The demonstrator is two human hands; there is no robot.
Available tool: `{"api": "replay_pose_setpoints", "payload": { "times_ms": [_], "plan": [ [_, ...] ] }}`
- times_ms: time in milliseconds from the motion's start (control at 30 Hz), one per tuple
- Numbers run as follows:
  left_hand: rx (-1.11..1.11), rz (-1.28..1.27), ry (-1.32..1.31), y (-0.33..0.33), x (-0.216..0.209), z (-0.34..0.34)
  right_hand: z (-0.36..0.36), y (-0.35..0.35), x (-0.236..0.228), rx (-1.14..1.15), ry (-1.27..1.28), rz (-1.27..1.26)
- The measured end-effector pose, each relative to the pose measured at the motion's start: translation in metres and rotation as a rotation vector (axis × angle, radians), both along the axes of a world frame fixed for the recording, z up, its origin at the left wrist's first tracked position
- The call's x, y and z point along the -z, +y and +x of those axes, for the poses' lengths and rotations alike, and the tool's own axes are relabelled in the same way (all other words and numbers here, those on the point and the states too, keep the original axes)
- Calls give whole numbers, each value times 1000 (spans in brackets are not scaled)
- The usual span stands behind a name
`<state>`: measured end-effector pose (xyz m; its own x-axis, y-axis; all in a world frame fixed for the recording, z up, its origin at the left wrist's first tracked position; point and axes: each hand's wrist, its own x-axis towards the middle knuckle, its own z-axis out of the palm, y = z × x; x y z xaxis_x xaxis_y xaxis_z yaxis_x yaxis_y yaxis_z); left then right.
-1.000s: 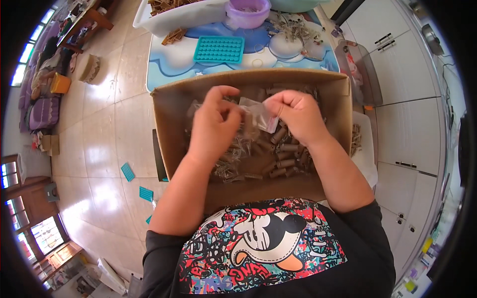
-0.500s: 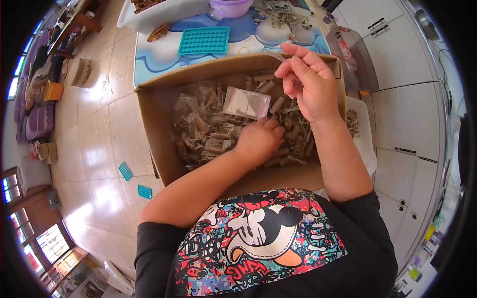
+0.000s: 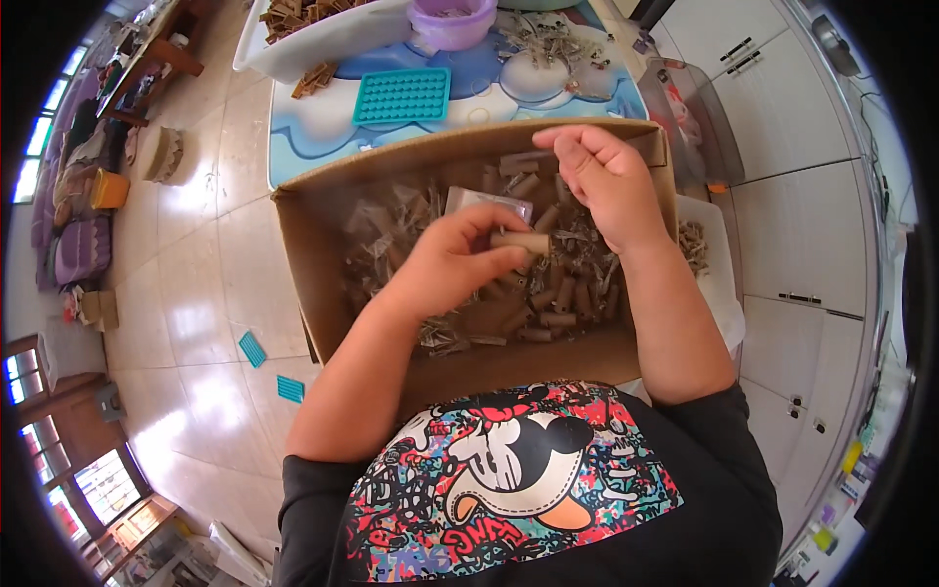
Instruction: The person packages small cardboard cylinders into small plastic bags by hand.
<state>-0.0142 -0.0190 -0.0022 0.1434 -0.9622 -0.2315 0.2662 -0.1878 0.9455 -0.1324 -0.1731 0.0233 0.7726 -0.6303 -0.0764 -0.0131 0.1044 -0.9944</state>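
Left fingers clamp a smooth tan cylinder; right fingers curl, grip unclear.

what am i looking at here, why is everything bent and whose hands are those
There's no robot: these are a person's own bare hands. All the pictures come from a wide fisheye camera on their head, looking down, so straight edges curve toward the rim.

The left hand holds a brown tube above an open cardboard box. The right hand is raised over the box's right side; whether it grips anything is unclear. Inside lie more tubes and clear bags. Beyond it, a teal tray rests on a cloud-patterned table.
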Motion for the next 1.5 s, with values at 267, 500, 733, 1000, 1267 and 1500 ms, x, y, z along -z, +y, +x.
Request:
{"api": "replay_pose_setpoints", "payload": {
  "times_ms": [267, 500, 733, 1000, 1267, 1500],
  "plan": [
    [-262, -118, 122, 8, -13, 30, -3, -1, 0, -176, 231, -78],
    [-400, -137, 125, 8, -18, 36, -2, 2, 6, -275, 143, -32],
    [-414, -144, 87, 7, -18, 35, 1, 5, 9, -82, 78, -39],
    [-199, -116, 32, 9, -19, 28, 2, 9, 6, 150, 32, -229],
    [-349, -42, -103, 8, -13, 38, 0, 5, -1, -126, 26, -702],
    [-367, 66, 73, 4, -13, 19, 4, 19, 0, -396, 73, -653]
  ]
}}
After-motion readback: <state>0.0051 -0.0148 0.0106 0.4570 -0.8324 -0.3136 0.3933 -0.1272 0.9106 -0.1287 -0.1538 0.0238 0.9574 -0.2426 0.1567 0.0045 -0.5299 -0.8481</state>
